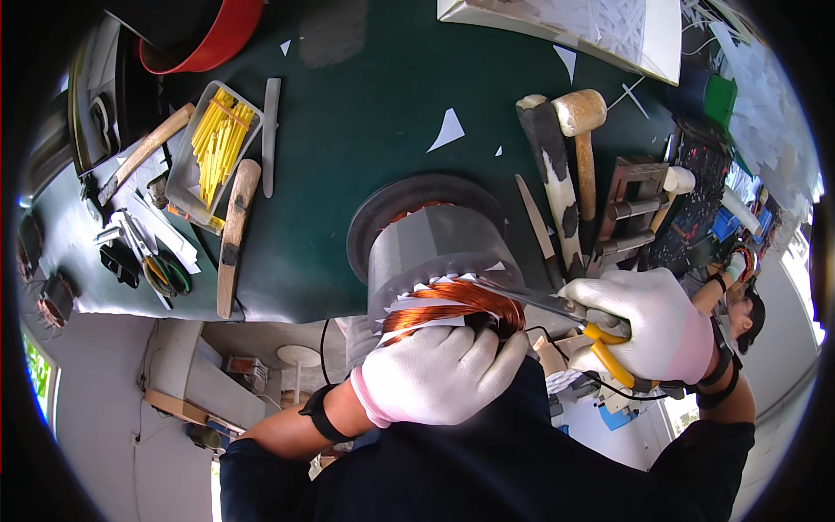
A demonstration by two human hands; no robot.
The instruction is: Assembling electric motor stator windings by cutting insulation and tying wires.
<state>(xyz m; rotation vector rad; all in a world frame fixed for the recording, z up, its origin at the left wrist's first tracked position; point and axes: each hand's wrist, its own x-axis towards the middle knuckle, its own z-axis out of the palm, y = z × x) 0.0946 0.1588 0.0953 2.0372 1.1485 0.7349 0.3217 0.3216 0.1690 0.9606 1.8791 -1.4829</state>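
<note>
Beyond the copper-wound cylinder [426, 239], the green tabletop [322, 174] leaves passage (paper scraps [449, 130] aside). A mallet [581, 111] obstructs the right, a tray [182, 180] the left.

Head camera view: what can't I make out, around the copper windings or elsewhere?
Head view:
- Copper windings: lower part hidden behind the left hand.
- Yellow-handled tool: partly hidden by the right hand; tip too small to judge contact.
- Red container: cut off by the top edge.
- White box: cut off there too.

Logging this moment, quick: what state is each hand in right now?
Left hand: fingers bent at the copper wire; whether it grips any cannot be told.
Right hand: closed, holding the yellow-handled tool.
</note>
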